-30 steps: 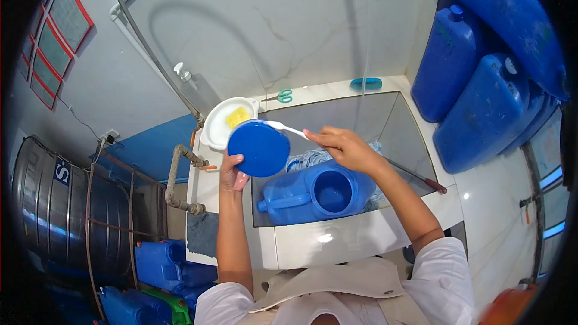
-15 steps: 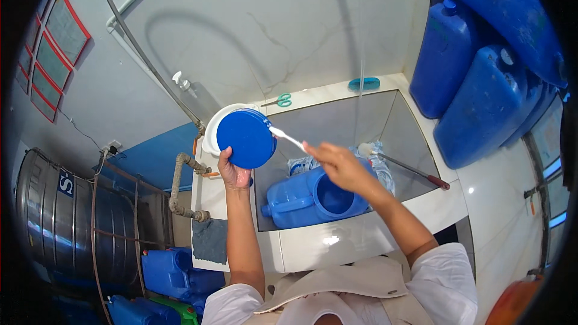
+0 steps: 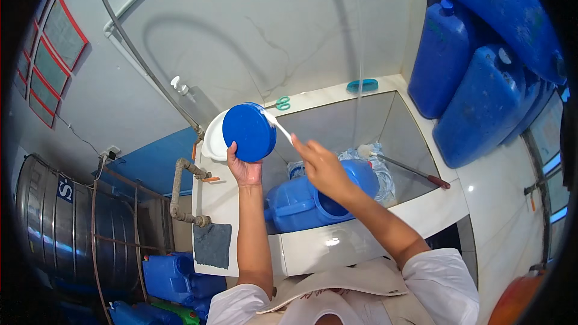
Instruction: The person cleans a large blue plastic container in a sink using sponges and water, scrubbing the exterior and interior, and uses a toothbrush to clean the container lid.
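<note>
My left hand [image 3: 245, 168] grips a round blue lid [image 3: 247, 131] by its lower edge and holds it up, its flat face turned toward me. In my right hand [image 3: 322, 168] is a white toothbrush [image 3: 278, 125], its bristle end against the lid's upper right rim. Below my hands, a blue water jug [image 3: 295, 201] lies on its side in the sink, its wide round mouth partly hidden by my right forearm. Behind the lid stands a white round tub [image 3: 215, 138], partly covered by it.
Green-handled scissors [image 3: 282, 103] and a teal brush [image 3: 362, 86] lie on the sink's back ledge. A long-handled brush [image 3: 409, 168] leans across the basin's right side. Blue jugs [image 3: 481, 108] stand at right. Pipes [image 3: 179, 189] and a grey cloth [image 3: 212, 245] are at left.
The lid has moved slightly right and up with my left hand, tilting to show more of its side. My right hand and the toothbrush have shifted left along the rim.
</note>
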`<state>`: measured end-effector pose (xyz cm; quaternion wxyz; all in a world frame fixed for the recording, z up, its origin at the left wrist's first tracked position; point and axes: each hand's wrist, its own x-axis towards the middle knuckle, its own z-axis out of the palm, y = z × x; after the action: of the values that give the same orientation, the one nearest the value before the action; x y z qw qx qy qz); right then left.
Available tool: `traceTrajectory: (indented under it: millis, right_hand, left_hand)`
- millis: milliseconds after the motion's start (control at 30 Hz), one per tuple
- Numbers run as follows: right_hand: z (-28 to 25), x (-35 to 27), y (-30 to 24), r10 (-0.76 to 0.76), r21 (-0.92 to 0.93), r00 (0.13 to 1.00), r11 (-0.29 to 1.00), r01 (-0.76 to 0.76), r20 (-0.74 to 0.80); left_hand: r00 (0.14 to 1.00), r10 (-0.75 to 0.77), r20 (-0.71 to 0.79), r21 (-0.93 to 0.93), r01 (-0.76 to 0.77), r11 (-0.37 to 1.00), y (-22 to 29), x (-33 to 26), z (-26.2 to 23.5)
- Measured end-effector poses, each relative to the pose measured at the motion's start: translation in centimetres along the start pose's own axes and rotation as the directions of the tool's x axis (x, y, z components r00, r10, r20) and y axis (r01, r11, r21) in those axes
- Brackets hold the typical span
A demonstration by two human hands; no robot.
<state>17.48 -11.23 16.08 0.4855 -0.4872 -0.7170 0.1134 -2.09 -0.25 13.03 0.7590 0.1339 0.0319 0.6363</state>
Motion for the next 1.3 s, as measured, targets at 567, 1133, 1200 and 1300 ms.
traceTrajectory:
  millis: [567, 1133, 1200, 1300]
  right_hand:
    - [5.0, 0.4, -1.1, 0.039, 0.236, 0.972, 0.972, 0.017, -0.233]
    - [3.5, -0.5, 1.0, -0.009, 0.037, 0.983, 0.999, 0.016, -0.182]
    - [2.7, -1.5, 2.0, -0.086, -0.114, 0.991, 0.991, 0.074, -0.104]
    - [0.3, 0.6, 2.9, -0.231, -0.309, 0.973, 0.925, 0.221, 0.005]
  left_hand:
    - [0.961, 0.223, -0.164, -0.100, -0.241, 0.965, -4.5, 2.3, 3.9]
    - [0.954, 0.177, -0.241, -0.149, -0.217, 0.965, -4.9, 2.2, 6.0]
    - [0.968, 0.113, -0.225, -0.098, -0.137, 0.986, -4.6, 1.9, 6.4]
    - [0.973, 0.060, -0.224, -0.106, -0.086, 0.991, -4.0, 2.4, 5.6]
